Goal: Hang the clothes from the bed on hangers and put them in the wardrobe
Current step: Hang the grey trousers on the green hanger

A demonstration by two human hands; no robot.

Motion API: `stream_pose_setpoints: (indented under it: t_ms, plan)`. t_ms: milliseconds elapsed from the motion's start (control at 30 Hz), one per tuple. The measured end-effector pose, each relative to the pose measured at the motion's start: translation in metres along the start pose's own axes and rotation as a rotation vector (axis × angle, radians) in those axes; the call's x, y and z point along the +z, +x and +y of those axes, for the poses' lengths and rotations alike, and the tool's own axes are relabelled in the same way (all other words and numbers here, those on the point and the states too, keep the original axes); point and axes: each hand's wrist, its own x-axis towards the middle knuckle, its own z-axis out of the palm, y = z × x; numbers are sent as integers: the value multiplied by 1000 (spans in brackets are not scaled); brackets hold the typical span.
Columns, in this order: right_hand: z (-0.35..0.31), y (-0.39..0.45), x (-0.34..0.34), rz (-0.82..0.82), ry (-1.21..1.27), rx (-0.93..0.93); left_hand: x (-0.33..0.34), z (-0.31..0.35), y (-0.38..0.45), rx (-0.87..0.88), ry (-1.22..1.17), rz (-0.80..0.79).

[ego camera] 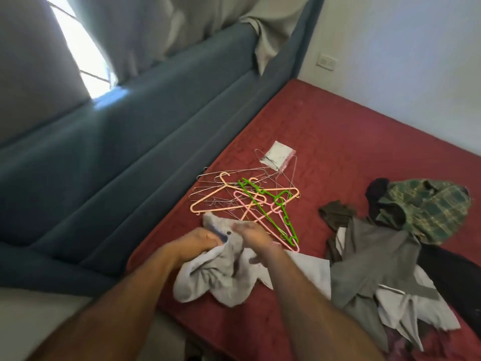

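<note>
A light grey shirt [208,277] lies bunched on the red mattress [351,142] near its left edge. My left hand [197,241] grips the shirt's top edge near a dark button. My right hand [253,235] holds the same cloth just to the right. Behind my hands lies a tangle of hangers: a green hanger [270,207], a peach hanger [229,196], a pink hanger [260,220] and several thin wire hangers [216,183]. A pile of clothes sits to the right, with a grey garment [372,261] and a green plaid shirt [432,207] on top.
A blue upholstered bed frame [130,157] runs along the mattress's left side, with grey curtains [145,29] and a bright window [78,48] behind. A small clear plastic bag [278,155] lies past the hangers. A wall socket [326,62] sits on the white wall.
</note>
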Motion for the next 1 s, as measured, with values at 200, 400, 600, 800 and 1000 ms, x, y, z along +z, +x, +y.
stream_pose_setpoints:
  t_ms: [200,400,600,800,1000]
  plan:
    - [14,22,61,-117,135,17,-19,6,-22,54,-91,-122]
    - [-24,4,73,44,346,-211,-49,-41,-24,-240,-432,37]
    - [-12,-32,69,-302,277,-301,-55,-47,0,-290,-813,341]
    - [5,-61,42,-473,147,-296,-52,25,15,-73,-719,580]
    - [13,-46,-12,50,-203,-425,-15,88,20,75,-511,524]
